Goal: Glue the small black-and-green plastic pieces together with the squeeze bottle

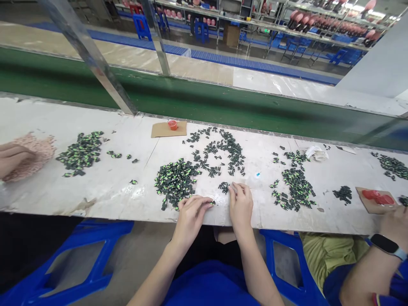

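My left hand (193, 209) pinches a small black-and-green piece (212, 202) between thumb and fingertips, just above the table's near edge. Beside its wrist lies a heap of black pieces with bright green marks (175, 182). My right hand (241, 203) has its fingers drawn together at a little cluster of small black parts (223, 187); whatever is between its fingertips is too small to make out. Farther back, loose black parts (234, 151) spread in a rough ring. A small tub of red stuff (172, 125) stands on a cardboard piece (159, 130).
A co-worker's hand (14, 158) at left touches a heap of pinkish bits (35, 153). More black-green heaps lie left (81, 153) and right (296, 187). At right, another person's hand (395, 227) is near red tubs (378, 196). A green conveyor channel (204, 101) runs behind the table.
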`<action>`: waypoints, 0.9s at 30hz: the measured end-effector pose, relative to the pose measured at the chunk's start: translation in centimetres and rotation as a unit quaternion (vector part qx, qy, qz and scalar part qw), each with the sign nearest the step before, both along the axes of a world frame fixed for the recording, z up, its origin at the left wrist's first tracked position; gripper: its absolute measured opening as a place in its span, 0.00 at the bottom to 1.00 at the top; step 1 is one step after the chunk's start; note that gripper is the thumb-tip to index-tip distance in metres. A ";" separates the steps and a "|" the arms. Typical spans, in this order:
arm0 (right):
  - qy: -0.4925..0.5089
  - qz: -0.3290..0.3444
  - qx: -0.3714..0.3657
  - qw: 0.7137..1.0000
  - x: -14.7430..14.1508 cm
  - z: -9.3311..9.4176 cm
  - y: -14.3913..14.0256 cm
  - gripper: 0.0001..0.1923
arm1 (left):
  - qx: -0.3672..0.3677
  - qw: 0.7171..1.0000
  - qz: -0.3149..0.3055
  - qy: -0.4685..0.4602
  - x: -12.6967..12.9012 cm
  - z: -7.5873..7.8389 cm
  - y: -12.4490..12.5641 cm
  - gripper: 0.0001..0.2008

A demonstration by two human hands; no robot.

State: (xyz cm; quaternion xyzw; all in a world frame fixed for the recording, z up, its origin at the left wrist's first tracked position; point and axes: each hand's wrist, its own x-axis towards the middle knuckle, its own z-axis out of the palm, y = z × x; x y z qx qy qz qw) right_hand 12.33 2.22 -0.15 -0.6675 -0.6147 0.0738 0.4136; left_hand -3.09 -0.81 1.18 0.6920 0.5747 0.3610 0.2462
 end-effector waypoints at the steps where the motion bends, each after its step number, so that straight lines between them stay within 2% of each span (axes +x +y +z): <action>1: -0.005 -0.002 -0.008 1.000 -0.1 -0.1 0.3 0.19 | 0.001 1.000 0.006 -0.003 -0.1 0.0 -0.1 0.08; 4: 0.022 0.005 -0.021 1.000 0.0 0.1 0.5 0.18 | 0.002 1.000 0.019 -0.012 -0.4 -0.1 -0.2 0.09; 7: 0.124 0.029 -0.055 0.990 0.3 0.7 -0.2 0.14 | 0.005 1.000 0.017 -0.019 -0.4 0.0 -0.2 0.10; 9: 0.219 0.045 -0.090 0.970 0.3 1.4 -0.9 0.12 | 0.010 1.000 0.011 -0.021 -0.1 0.2 -0.2 0.10; 12: 0.357 0.046 -0.139 0.922 0.1 2.4 -2.0 0.12 | 0.025 1.000 0.009 -0.014 0.5 0.7 0.0 0.10; 15: 0.437 0.041 -0.155 0.885 -0.3 3.3 -2.9 0.12 | 0.053 0.999 0.009 0.002 1.2 1.4 0.1 0.11; 22: 0.507 0.070 -0.165 0.843 -0.6 4.4 -3.5 0.12 | 0.101 0.994 0.003 0.042 2.0 2.7 -0.2 0.11; 25: 0.510 0.078 -0.155 0.843 -0.6 4.4 -3.5 0.11 | 0.122 0.991 -0.003 0.047 2.2 2.8 -0.4 0.12; 27: 0.498 0.077 -0.141 0.852 -0.7 4.2 -3.6 0.10 | 0.124 0.991 0.002 0.048 2.4 2.8 -0.5 0.12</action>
